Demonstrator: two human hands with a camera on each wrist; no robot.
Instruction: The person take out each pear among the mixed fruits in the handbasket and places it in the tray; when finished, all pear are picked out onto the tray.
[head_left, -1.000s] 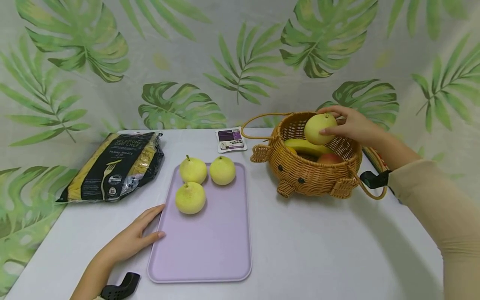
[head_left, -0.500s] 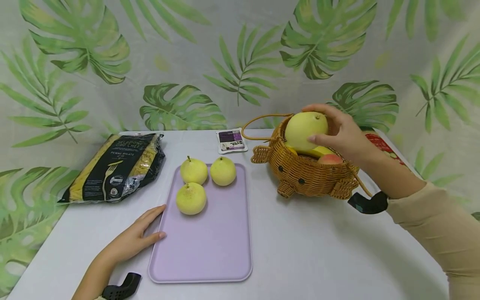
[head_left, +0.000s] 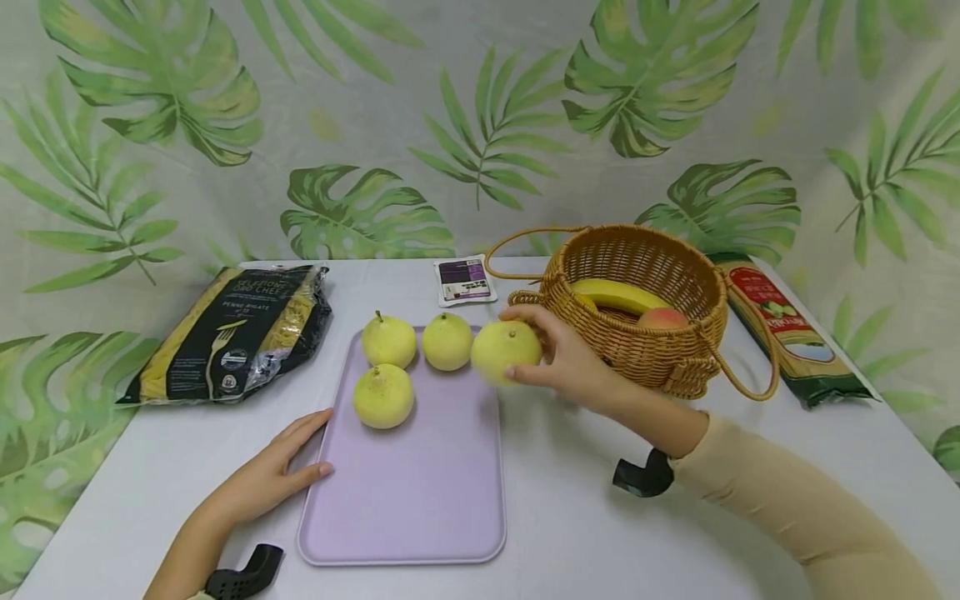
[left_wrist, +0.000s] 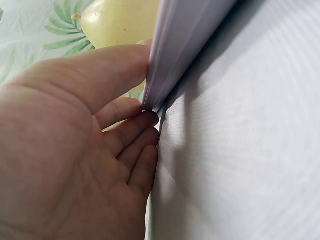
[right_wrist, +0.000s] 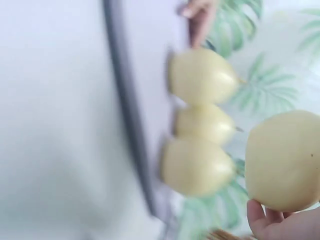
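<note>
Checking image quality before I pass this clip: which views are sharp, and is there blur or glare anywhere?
Head view: sharp, evenly lit, soft shadows under the lilac plastic tray, no glare. Left wrist view: crisp on the left hand at the tray's edge. Right wrist view: motion-blurred, smearing the round yellow pear in the right hand.

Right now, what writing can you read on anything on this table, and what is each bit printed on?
"PENNE RIGATE": on the black and yellow pasta bag; the larger words above it are too blurred to be sure of.
Small purple and white packet: print too small to read.
Green and red package beside the wicker basket: lettering on the red strip too small to read.
Purple tray and pears: no writing.
</note>
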